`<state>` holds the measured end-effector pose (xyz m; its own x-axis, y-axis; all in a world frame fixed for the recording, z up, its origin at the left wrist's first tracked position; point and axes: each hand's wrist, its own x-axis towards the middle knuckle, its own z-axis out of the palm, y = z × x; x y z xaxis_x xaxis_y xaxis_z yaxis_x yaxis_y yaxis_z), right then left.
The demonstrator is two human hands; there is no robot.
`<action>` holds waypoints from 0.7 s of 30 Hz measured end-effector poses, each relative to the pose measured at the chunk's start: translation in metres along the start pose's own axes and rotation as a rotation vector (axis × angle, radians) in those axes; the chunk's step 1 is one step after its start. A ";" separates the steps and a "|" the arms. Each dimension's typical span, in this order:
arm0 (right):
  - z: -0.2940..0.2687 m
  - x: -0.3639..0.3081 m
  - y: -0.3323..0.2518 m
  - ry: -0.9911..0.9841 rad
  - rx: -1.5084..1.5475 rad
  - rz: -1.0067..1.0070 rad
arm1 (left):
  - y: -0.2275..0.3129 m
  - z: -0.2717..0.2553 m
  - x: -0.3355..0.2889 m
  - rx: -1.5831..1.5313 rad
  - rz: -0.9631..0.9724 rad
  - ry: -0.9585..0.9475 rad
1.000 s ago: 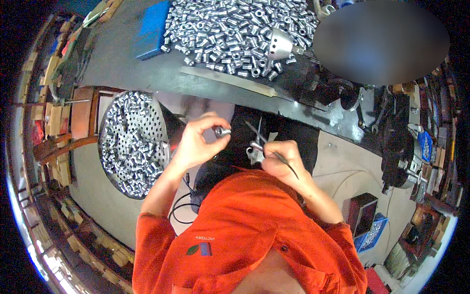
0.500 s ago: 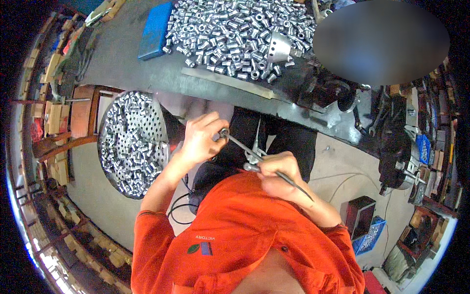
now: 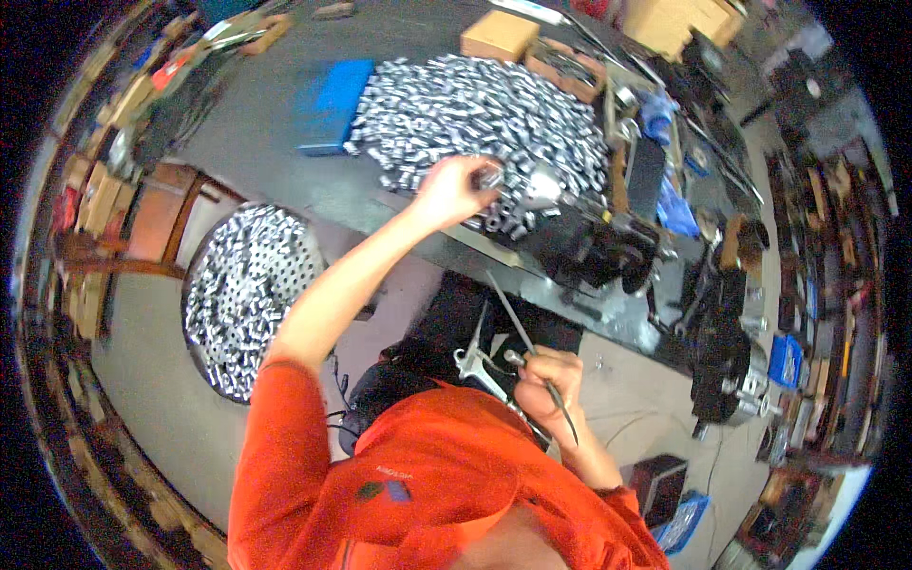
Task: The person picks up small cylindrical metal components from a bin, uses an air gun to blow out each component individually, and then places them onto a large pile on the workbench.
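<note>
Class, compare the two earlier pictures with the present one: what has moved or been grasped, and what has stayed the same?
The left hand has left the lap and reached up and forward to the heap of small metal cylinders on the workbench, its fingers closed on one cylinder at the heap's edge. The right hand stays low by the lap, still gripping the thin rod-like tools. The round perforated tray of cylinders is unmoved.

Left hand reaching into the pile of small metal cylinders on the workbench; right hand gripping a thin metal file near the lap.
</note>
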<state>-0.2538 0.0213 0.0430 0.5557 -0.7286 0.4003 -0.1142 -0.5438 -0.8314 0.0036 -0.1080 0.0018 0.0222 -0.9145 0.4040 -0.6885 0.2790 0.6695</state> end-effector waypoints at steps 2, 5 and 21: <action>0.010 0.002 -0.002 -0.055 0.000 0.015 | -0.015 -0.009 0.037 -0.414 -0.141 0.066; 0.017 -0.006 0.004 -0.043 -0.018 0.053 | 0.012 -0.052 0.041 -0.599 -0.199 0.064; 0.033 -0.001 0.019 -0.184 0.149 0.116 | -0.143 -0.171 -0.228 0.581 -0.775 0.143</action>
<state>-0.2298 0.0251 0.0138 0.6878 -0.6874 0.2331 -0.0711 -0.3835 -0.9208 0.2210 0.1109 -0.0794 0.6798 -0.7291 0.0791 -0.6954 -0.6067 0.3851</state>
